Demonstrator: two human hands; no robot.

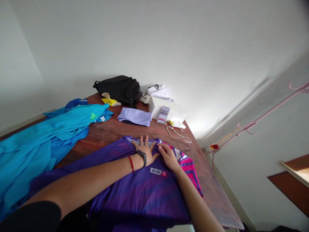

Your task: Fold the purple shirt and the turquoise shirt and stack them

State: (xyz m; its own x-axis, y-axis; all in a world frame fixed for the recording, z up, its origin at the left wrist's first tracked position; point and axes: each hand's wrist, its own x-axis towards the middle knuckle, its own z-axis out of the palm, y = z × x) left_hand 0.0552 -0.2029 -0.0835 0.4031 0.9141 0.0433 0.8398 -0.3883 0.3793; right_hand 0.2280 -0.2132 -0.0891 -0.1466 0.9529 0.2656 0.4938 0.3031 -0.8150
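A purple long-sleeved jersey (145,190) with a "BIG" logo on its chest lies spread over the near part of the wooden table, collar facing away from me. My left hand (145,153), wearing a black band and a red bracelet, presses flat just below the collar with its fingers spread. Close on its right, my right hand (169,158) has bent fingers drawn together on the jersey's fabric beside the collar. Its thumb is mostly hidden. A pink-and-purple striped sleeve (190,167) sticks out beyond my right forearm.
Blue garments (48,135) are heaped on the left of the wooden table (96,135). Farther back are a black backpack (116,90), a yellow packet (110,102), a folded lavender cloth (135,116), a white box (155,108) and a white cable (178,137). A pink rack (265,117) stands right.
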